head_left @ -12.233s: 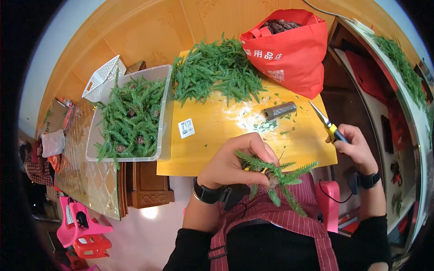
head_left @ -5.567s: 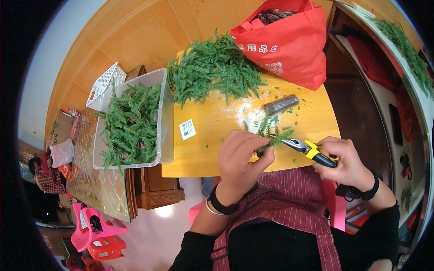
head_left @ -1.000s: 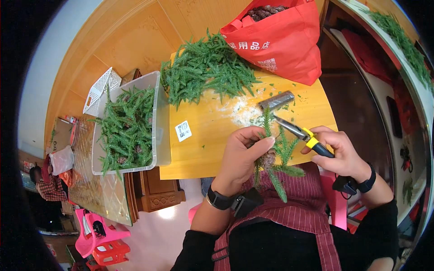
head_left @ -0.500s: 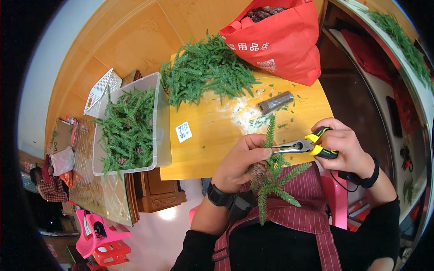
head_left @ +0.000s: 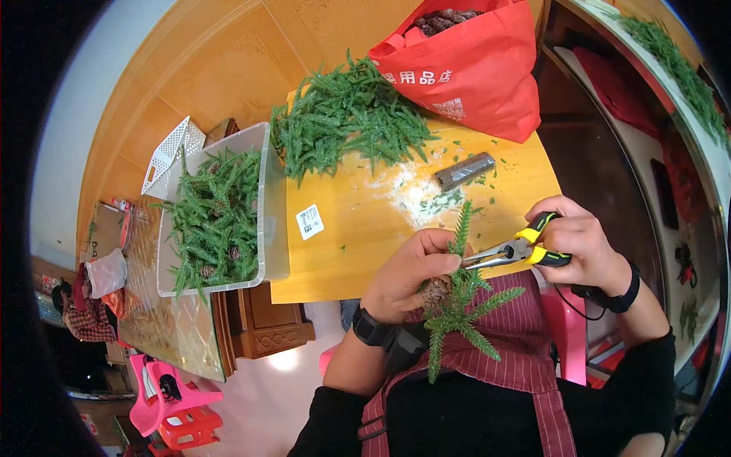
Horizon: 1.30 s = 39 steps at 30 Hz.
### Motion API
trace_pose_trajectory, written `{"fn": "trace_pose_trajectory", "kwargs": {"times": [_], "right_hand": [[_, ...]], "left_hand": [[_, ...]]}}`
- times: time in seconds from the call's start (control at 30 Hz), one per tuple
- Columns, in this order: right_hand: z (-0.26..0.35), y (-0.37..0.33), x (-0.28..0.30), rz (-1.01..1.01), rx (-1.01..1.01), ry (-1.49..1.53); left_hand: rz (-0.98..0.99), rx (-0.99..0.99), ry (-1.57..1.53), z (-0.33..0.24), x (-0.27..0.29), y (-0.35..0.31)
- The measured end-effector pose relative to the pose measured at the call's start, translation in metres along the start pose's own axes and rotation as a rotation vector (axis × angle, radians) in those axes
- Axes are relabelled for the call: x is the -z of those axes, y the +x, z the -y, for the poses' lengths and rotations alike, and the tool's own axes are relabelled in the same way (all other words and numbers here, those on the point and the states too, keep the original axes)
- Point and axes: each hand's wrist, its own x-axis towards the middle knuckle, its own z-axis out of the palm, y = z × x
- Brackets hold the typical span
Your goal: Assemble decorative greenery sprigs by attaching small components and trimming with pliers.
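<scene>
My left hand [head_left: 415, 273] is closed around an artificial pine sprig [head_left: 466, 316] with a brown pine cone [head_left: 437, 294] among its green tips. In my right hand [head_left: 582, 245] are long-nose pliers [head_left: 521, 247] with yellow and black handles. The pliers' jaws point left and reach the sprig's stem beside my left thumb. Whether they grip a wire or the stem is too small to tell. Both hands are held over the near edge of the wooden table [head_left: 335, 263], above the striped apron on my lap.
Loose green sprigs [head_left: 350, 118] are piled at the table's back. A red bag [head_left: 472, 72] of pine cones stands behind, and a clear bin [head_left: 263, 206] of finished-looking sprigs is at left. A dark wrapped roll [head_left: 465, 172], white powder [head_left: 417, 194] and a white label [head_left: 310, 222] lie on the tabletop.
The sprig has turned slightly, its lower tips swinging a little right. The pliers' jaws have tilted and shifted slightly lower by my left thumb.
</scene>
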Motion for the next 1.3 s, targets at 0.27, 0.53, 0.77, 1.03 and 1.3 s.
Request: {"fn": "trace_pose_trajectory", "kwargs": {"times": [0.27, 0.53, 0.77, 1.03, 1.3], "right_hand": [[-0.002, -0.003, 0.000, 0.013, 0.004, 0.010], [0.002, -0.007, 0.005, 0.008, 0.012, -0.071], [0.003, -0.007, 0.008, 0.041, -0.139, 0.089], [0.017, -0.013, 0.015, 0.009, -0.238, 0.072], [0.022, -0.009, 0.015, -0.054, -0.173, 0.050]], "left_hand": [[-0.018, 0.023, 0.019, -0.002, -0.002, -0.001], [-0.110, -0.079, 0.113, -0.006, -0.010, -0.004], [-0.226, -0.352, 0.516, -0.010, -0.019, -0.010], [-0.187, -0.682, 0.697, -0.005, -0.014, -0.006], [-0.269, -0.852, 0.743, -0.001, -0.011, -0.003]]}}
